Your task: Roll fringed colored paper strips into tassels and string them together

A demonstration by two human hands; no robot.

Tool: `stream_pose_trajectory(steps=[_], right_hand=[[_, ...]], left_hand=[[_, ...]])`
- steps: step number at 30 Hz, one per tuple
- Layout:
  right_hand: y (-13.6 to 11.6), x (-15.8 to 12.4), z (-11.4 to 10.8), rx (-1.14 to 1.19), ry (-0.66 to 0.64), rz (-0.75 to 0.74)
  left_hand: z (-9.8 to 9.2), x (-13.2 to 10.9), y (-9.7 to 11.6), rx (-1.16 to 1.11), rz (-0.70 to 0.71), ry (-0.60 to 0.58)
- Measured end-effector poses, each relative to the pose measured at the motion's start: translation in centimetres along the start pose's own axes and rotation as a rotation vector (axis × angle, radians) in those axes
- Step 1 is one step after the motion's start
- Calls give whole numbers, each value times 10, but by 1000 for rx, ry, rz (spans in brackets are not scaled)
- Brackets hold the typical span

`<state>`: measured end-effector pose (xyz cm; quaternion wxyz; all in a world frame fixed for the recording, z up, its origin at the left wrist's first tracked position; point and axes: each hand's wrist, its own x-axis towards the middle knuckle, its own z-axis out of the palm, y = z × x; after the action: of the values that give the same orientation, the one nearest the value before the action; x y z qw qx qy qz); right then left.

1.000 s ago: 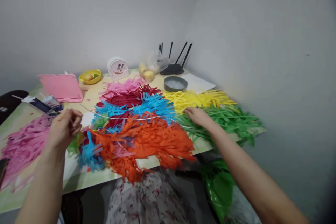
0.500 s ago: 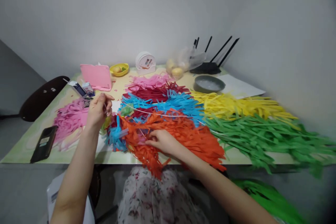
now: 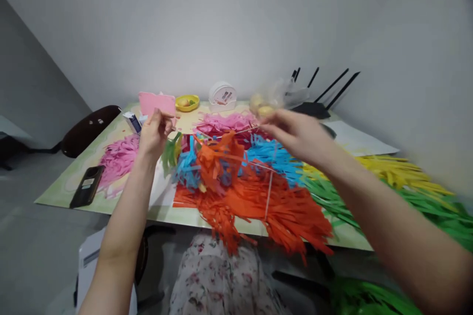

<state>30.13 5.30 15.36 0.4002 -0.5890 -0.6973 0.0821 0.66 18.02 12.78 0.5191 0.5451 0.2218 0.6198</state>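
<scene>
A thin white string (image 3: 248, 131) runs above the table between my two hands. My left hand (image 3: 156, 132), fingers closed, pinches its left part in front of a pink stand. My right hand (image 3: 295, 134), slightly blurred, pinches the string farther right. From the string hang fringed paper tassels: a green and yellow one (image 3: 170, 152), a blue one (image 3: 186, 170) and an orange one (image 3: 220, 155). Below lies a spread heap of orange paper fringe (image 3: 291, 211), partly over the table's front edge. A loose length of string dangles over that heap.
Blue fringe (image 3: 275, 152), pink fringe (image 3: 120, 157), yellow fringe (image 3: 404, 170) and green fringe (image 3: 417, 206) lie around. A phone (image 3: 87, 186) rests at the left edge. Behind are a pink stand (image 3: 148, 103), a yellow bowl (image 3: 187, 103) and a black router (image 3: 314, 109).
My right hand has risen from the orange fringe and moved right, drawing the string out. The orange and blue tassels now hang lifted from it. The view has shifted left.
</scene>
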Motion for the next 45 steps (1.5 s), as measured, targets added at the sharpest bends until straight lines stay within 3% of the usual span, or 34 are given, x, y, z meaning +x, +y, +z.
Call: stream_pose_trajectory(steps=[2,5,7,11,15,18,21,26,30,32,37,41,45], right_hand=[[-14,-8,-21,-17,78,-64],[-10,-15,-33,12,-115,-105],[0,-11,-33,-26,-162,-71],[0,0,-37,150,-61,-9],[-13,-5,-53,138,-140,-26],[-20,-7,-59,137,-118,-64],[-35,1,-54,153,-135,-144],[-88,30,-36,189,-167,-168],[-113,44,-27,197,-26,-203],[-113,42,-22,327,-101,-99],[-93,25,-6,681,-472,162],[-85,14,-4,693,-548,236],[-87,9,-22,487,-521,220]], left_hand=[[-5,-11,14,-10,59,-43],[-12,-23,19,70,-67,-172],[-11,-22,17,128,-160,-213],[-1,-8,22,113,-108,-165],[4,-4,36,165,-162,-124],[11,-6,42,161,-174,-89],[35,-6,49,232,-160,-146],[96,-12,72,369,-108,-327],[119,-31,79,191,-304,-564],[119,-39,75,120,-376,-608],[107,-50,62,86,-389,-671],[103,-61,57,161,-369,-718],[97,-68,59,287,-344,-715]])
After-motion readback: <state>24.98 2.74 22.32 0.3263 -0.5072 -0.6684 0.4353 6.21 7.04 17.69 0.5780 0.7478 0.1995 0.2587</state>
